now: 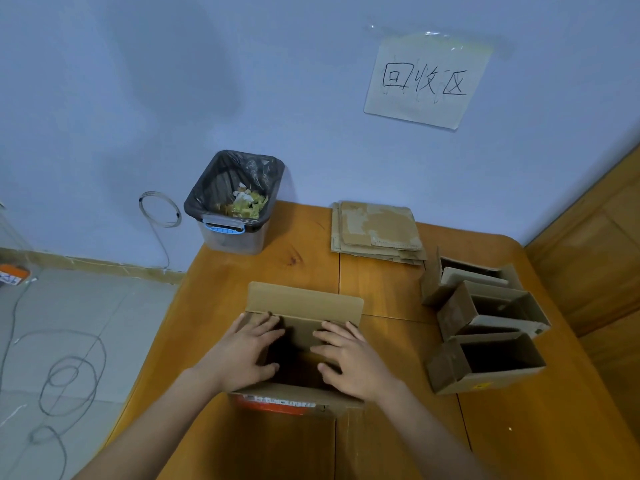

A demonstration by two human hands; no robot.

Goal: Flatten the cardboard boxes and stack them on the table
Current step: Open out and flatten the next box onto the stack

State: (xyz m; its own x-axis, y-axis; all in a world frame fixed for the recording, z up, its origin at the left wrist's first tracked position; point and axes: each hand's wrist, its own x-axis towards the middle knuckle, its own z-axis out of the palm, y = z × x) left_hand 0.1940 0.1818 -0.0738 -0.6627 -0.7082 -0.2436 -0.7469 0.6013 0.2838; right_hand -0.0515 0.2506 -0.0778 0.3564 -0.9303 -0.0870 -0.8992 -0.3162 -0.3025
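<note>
Both hands, left and right, lie flat-fingered, pressing one open box at the table's near edge. Three more boxes stand right; one flattened stack behind, sheets uncountable.

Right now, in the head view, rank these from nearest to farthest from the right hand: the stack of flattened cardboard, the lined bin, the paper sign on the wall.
From the right hand, which rests on the open box:
1. Stack of flattened cardboard, ahead on the table, slightly right.
2. Lined bin, ahead and left, at the table's far corner.
3. Paper sign, high on the wall behind.
</note>
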